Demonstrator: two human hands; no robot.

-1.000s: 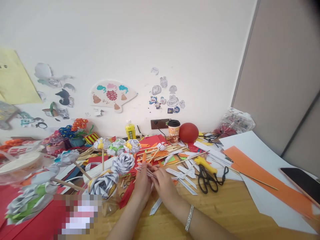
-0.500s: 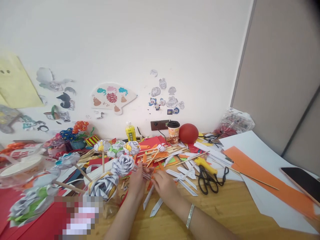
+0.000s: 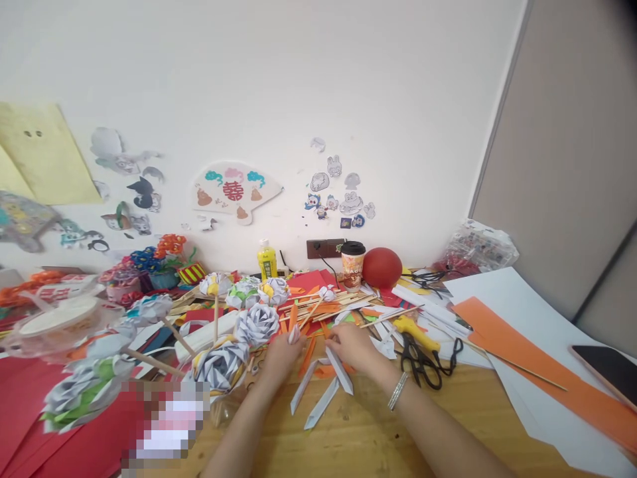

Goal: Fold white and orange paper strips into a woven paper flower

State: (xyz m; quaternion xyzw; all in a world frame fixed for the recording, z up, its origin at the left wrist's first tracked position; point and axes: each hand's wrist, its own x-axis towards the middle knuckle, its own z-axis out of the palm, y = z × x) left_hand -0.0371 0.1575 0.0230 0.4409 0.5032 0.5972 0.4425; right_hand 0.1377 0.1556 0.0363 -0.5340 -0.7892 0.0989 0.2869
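My left hand (image 3: 283, 357) is closed around a small white-and-pink paper bud (image 3: 294, 334), whose lower end is hidden in the fingers. Orange paper strips stand just behind it. To its right, my right hand (image 3: 351, 345) pinches the top of a white folded paper strip (image 3: 340, 373), which hangs toward the table. More white folded strips (image 3: 322, 403) lie below and between the hands. Left of my left hand are several paper flowers (image 3: 256, 323) in white and grey, some on wooden sticks. A small bud on a stick (image 3: 326, 293) lies beyond the hands.
Black scissors (image 3: 421, 362) and a yellow-handled tool with a black cord (image 3: 417, 332) lie to the right. A lidded cup (image 3: 353, 265), a red balloon (image 3: 382, 267) and a yellow bottle (image 3: 267, 259) stand near the wall. Orange paper (image 3: 527, 365) and a phone (image 3: 604, 372) are far right.
My hands have moved apart. My right hand has gone right and now pinches a white folded strip. The bud in my left hand is turned upward. The view has shifted slightly left.
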